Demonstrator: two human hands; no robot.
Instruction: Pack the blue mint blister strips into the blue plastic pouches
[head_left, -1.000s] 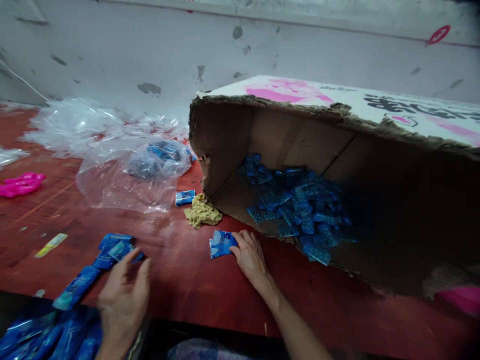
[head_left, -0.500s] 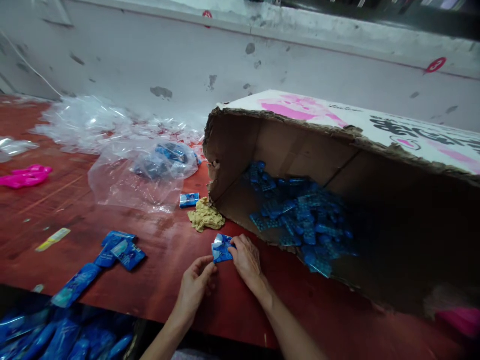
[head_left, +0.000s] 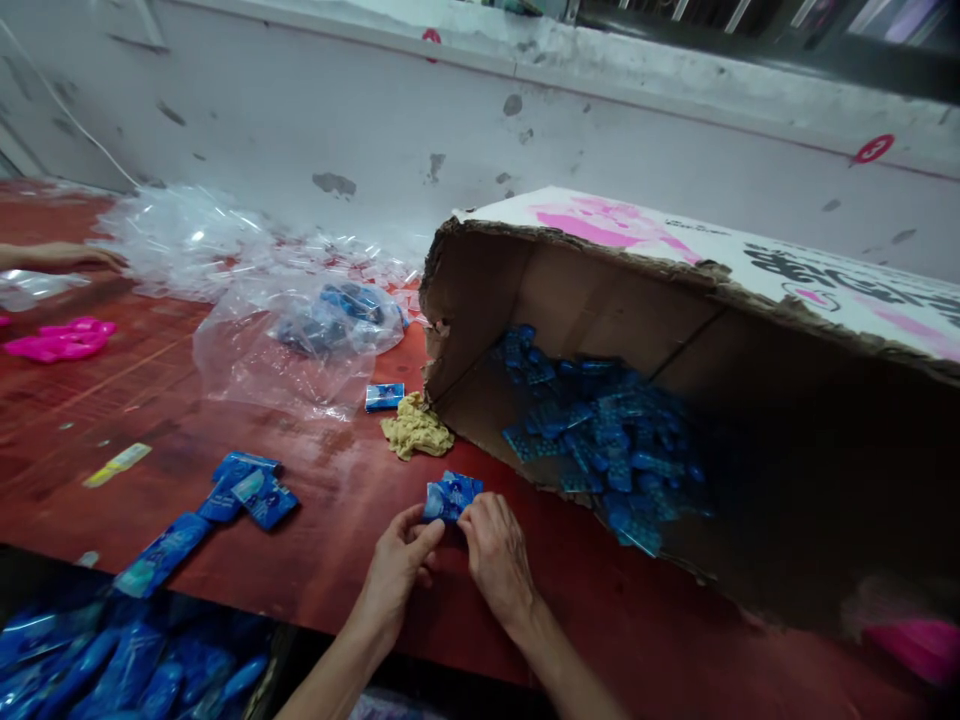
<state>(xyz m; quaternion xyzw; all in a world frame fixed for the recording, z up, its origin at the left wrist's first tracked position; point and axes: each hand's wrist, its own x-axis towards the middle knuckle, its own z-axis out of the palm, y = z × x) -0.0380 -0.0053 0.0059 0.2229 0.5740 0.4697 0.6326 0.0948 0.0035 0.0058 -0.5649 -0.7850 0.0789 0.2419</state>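
One long red table fills most of the view, with a pale wall behind it. On the right, a big cardboard box lies with its open, ragged side towards the wearer; its outside is white with pink patches and black lettering. Inside it is a heap of blue packets. At the far left is a pile of clear plastic, and in front of that a clear bag with blue contents. At the lower left, more blue packages lie below the table edge.

At the near middle of the table are the wearer's two bare hands. The left hand pinches the near left edge of a small blue packet between thumb and forefinger. The right hand has its fingers bunched together, the tips pinching the packet's right near corner.

Another person's hand reaches in from the left edge, by the plastic; its finger state is too small to tell. Just beyond the packet sits a crumpled yellow cloth, next to a single packet.
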